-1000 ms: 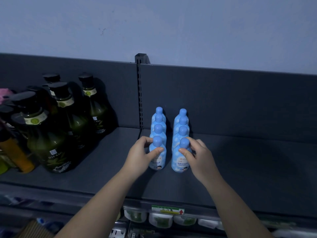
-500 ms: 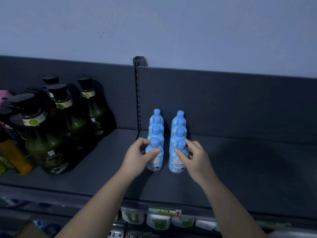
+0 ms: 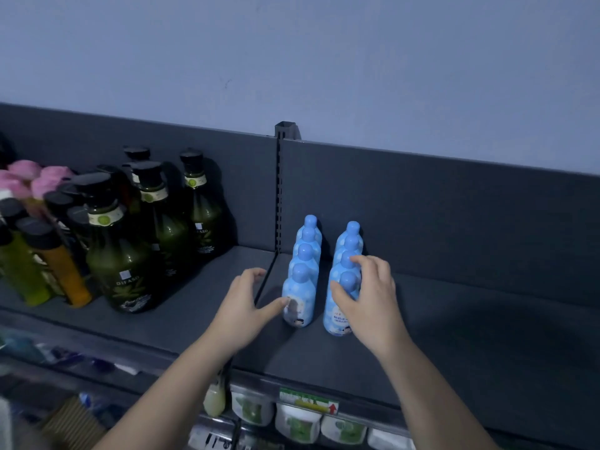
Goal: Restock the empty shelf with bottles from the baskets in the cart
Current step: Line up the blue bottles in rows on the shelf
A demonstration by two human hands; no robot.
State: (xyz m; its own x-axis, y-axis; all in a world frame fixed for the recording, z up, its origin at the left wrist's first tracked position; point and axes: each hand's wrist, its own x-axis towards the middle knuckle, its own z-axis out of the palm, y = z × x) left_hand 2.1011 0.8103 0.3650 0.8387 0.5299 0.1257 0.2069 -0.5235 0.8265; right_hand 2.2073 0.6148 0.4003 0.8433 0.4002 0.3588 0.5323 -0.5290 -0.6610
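Left hand (image 3: 245, 303): fingers spread, holding nothing, thumb tip touching front left bottle (image 3: 298, 300). Right hand (image 3: 368, 298): thumb and fingers curved round front right bottle (image 3: 336, 319). Both bottles stand upright, heading two rows at frame centre on the shelf (image 3: 454, 329). Green bottles (image 3: 123, 264) stand at left.

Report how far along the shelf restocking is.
Done: two rows of four blue bottles stand upright on the shelf. In hand: the left hand is open, thumb touching the front left bottle; the right hand cups the front right bottle, grip unclear. Left: most of the shelf to the right is bare, so more bottles likely belong there.
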